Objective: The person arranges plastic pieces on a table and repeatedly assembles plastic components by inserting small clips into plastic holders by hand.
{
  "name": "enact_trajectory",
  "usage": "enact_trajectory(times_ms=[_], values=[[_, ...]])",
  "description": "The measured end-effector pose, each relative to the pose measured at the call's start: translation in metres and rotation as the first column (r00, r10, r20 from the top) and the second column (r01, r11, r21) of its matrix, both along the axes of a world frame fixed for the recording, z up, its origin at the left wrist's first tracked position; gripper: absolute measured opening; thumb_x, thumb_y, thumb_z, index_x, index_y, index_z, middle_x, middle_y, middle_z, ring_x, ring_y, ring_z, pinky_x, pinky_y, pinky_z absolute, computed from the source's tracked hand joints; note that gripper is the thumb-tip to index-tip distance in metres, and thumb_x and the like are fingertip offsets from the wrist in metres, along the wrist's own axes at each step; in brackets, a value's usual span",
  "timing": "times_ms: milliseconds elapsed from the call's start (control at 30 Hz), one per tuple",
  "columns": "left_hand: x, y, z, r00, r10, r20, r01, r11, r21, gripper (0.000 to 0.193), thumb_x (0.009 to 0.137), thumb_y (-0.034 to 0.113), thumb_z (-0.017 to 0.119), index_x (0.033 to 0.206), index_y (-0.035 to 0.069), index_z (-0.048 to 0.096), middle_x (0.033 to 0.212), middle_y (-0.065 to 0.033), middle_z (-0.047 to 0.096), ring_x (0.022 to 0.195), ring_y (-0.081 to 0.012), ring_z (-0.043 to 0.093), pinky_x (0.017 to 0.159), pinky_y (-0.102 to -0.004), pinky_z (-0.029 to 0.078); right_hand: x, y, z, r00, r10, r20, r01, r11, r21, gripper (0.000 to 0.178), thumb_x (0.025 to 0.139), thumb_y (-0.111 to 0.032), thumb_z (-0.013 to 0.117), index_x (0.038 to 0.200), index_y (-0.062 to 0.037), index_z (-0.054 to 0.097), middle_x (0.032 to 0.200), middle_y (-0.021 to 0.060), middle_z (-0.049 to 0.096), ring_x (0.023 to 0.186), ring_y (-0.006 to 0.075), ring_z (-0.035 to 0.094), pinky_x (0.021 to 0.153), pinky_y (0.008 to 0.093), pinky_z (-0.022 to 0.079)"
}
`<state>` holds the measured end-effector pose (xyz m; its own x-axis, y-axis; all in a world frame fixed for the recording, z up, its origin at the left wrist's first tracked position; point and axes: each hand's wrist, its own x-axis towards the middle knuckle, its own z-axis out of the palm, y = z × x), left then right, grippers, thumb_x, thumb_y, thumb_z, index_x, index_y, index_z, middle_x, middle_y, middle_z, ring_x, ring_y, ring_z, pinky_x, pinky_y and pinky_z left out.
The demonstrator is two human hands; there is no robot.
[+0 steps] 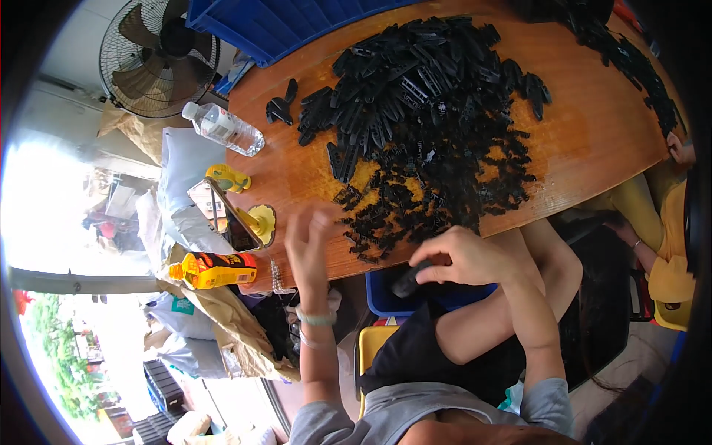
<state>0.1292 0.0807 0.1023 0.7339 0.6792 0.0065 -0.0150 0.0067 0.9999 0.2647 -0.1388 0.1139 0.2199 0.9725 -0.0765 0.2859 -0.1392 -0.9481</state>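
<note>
Counter, orange-brown wood (586, 126), bearing the following. Item: one heap of long, ribbed black plastic pieces (415, 67), banked toward the far edge; beside it, nearer the near edge, a looser spread of small black plastic clips (452, 193), the two apparently kept apart by kind, though they meet in the middle. Item: one oblong black piece (411, 280), just off the near edge, above a blue plastic tub (380, 295); the right hand (471, 256) has it, grip pinching it between thumb and bent fingers, a hold that seems to suit so slim a body. Left hand (308, 241), blurred, raised near the near-left corner; grip loosely spread, nothing visible in it. Item: one dark-framed phone (216, 211) at the left edge, leaning on a yellow, round-based stand (259, 222), presumably to keep it angled. Items: one clear plastic water bottle (230, 132) and one orange-yellow drink bottle with dark label (221, 271), both along the left edge, probably to keep them clear of the heap.
</note>
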Motion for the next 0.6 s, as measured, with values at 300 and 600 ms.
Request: enact_trajectory(times_ms=[300,600], values=[[0.056,0.171,-0.060,0.420,0.906,-0.063,-0.707,0.370,0.603,0.096,0.073,0.025,0.075,0.138,-0.012,0.014,0.141,-0.0279,0.027,0.129,-0.0359,0.033,0.109,-0.0384,0.024,-0.016,0.004,-0.011,0.983,0.098,0.157,-0.083,0.991,-0.101,0.029,0.079,-0.022,0.070,0.096,0.0007,0.066,0.073,0.0112,0.065,0.065,0.0248,0.063,0.061,0.0336,0.047],[0.075,0.189,-0.054,0.435,0.891,0.131,-0.844,0.352,0.405,0.080,0.067,0.013,0.069,0.135,-0.006,0.031,0.127,-0.0271,0.044,0.114,-0.0389,0.048,0.102,-0.0420,0.034,-0.027,-0.006,-0.022,0.907,0.150,0.392,-0.110,0.986,-0.124,0.029,0.078,-0.025,0.069,0.088,0.0021,0.062,0.087,0.0182,0.063,0.087,0.0338,0.062,0.077,0.0416,0.049]])
